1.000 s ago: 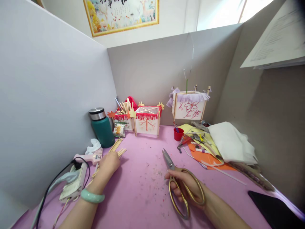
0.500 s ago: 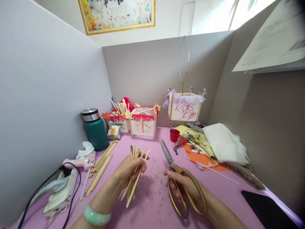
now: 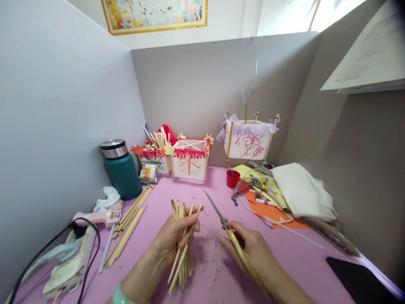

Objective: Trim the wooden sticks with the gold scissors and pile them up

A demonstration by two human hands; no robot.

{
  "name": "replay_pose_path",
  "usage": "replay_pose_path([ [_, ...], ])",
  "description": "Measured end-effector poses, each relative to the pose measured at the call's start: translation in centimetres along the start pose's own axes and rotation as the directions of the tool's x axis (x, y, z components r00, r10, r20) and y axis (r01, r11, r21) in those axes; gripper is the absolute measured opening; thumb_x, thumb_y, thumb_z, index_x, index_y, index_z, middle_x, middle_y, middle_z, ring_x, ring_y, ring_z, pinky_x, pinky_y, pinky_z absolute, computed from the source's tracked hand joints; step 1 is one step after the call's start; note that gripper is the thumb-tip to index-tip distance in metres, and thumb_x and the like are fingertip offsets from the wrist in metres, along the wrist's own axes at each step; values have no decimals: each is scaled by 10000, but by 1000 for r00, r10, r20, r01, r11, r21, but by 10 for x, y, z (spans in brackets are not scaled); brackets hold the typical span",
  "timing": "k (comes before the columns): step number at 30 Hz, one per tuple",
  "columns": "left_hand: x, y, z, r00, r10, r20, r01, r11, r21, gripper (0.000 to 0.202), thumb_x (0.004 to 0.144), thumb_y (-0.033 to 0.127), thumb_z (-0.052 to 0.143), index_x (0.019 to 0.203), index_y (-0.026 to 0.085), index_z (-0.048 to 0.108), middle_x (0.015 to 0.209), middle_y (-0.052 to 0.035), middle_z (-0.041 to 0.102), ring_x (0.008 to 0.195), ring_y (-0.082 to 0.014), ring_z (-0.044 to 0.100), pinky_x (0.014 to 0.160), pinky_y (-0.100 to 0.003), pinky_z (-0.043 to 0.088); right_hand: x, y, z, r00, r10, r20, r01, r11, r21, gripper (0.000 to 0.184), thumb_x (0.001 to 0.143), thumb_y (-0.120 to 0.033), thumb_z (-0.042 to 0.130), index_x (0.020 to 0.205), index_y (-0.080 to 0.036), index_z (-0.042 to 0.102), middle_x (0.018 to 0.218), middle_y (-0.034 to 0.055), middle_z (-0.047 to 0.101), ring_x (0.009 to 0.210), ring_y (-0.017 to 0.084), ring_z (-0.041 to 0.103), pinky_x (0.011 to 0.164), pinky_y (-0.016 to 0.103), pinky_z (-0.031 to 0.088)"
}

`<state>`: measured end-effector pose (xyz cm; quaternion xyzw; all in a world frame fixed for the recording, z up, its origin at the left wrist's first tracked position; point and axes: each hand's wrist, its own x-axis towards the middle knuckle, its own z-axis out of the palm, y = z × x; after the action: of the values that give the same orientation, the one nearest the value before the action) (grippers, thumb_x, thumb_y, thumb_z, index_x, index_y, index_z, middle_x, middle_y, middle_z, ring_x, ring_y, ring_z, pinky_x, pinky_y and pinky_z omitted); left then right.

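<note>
Left hand: the left hand (image 3: 177, 238) sits at lower centre, its grip curled closed around a bundle of bamboo sticks (image 3: 182, 270) held upright, the sticks fanning out above and below the fingers.

Right hand: the right hand (image 3: 249, 249) sits just right of the left, near it but not touching. Its grip is closed on a pair of gold-handled scissors (image 3: 245, 259), seen edge-on, with the narrow blades pointing to the upper left, toward the back of the worktop (image 3: 152, 202).

Worktop, left: a pile of loose sticks (image 3: 126, 236) lies just left of the left hand, beside a pink hot glue gun (image 3: 98, 216) and a crumpled white tissue (image 3: 107, 199). A power strip (image 3: 68, 261) sits at the lower left corner, with a black cable (image 3: 38, 253) curving out from it.

Worktop, back: a teal flask (image 3: 122, 171) stands at left — near a snack packet (image 3: 148, 173) — then a red-fringed paper lantern (image 3: 190, 160) with sticks behind it, and a lilac-fringed paper lantern (image 3: 248, 141) further right.

Worktop, right: a red cup (image 3: 232, 178) stands by orange paper (image 3: 268, 213) and yellow paper (image 3: 243, 171), which lie under small hand tools and a stack of white sheets (image 3: 300, 190). A black pad (image 3: 357, 280) sits at the lower right corner.
</note>
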<state>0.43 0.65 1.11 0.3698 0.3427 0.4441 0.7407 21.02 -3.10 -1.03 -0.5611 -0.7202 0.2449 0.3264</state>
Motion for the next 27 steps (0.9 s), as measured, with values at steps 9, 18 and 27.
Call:
replay_pose_path([
  [9, 0, -7, -2, 994, 69, -89, -71, 997, -23, 268, 716, 258, 689, 933, 153, 574, 539, 39, 585, 295, -10, 332, 313, -143, 241, -4, 2, 7, 981, -162, -102, 110, 913, -392, 222, 871, -308, 455, 1056, -227, 546, 850, 37, 636, 701, 187, 592, 624, 282, 374],
  [18, -2, -9, 1, 989, 93, -113, -86, 994, 63, 189, 700, 255, 685, 625, 138, 557, 477, 38, 519, 365, -36, 395, 364, -165, 280, -8, 4, 13, 947, -262, -186, 129, 841, -526, 335, 842, -256, 506, 1173, -200, 500, 901, 64, 598, 786, 218, 579, 652, 307, 379],
  [27, -5, -7, 6, 992, 124, -18, -121, 983, 135, 264, 738, 341, 656, 601, 149, 539, 411, 66, 431, 327, -28, 333, 365, -177, 236, -11, 1, 17, 956, -242, -166, 123, 845, -521, 358, 838, -203, 491, 1196, -200, 474, 887, 51, 582, 756, 209, 584, 633, 308, 406],
])
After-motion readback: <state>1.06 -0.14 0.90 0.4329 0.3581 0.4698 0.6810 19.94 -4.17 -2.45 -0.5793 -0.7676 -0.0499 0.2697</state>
